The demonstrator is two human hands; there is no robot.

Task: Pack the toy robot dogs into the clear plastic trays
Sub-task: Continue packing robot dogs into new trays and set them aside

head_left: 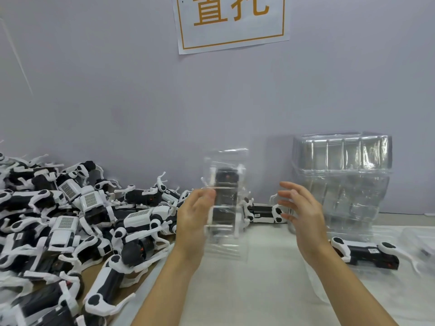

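Observation:
A clear plastic tray point(226, 245) with a black and white toy robot dog point(226, 184) inside it stands upright above the table's middle, blurred. My left hand point(195, 215) holds the tray's left edge with thumb and fingers. My right hand point(301, 212) hovers open a little to the right of the tray, fingers straight, apart from it. A big pile of toy robot dogs point(70, 220) covers the left of the table. One loose dog point(367, 251) lies at the right, another dog point(263, 211) behind the tray.
A tall stack of clear plastic trays point(341, 180) stands at the back right against the grey wall. White padding point(259, 290) covers the table in front of me. A paper sign point(231, 22) hangs on the wall. More clear plastic point(419, 243) lies at the far right.

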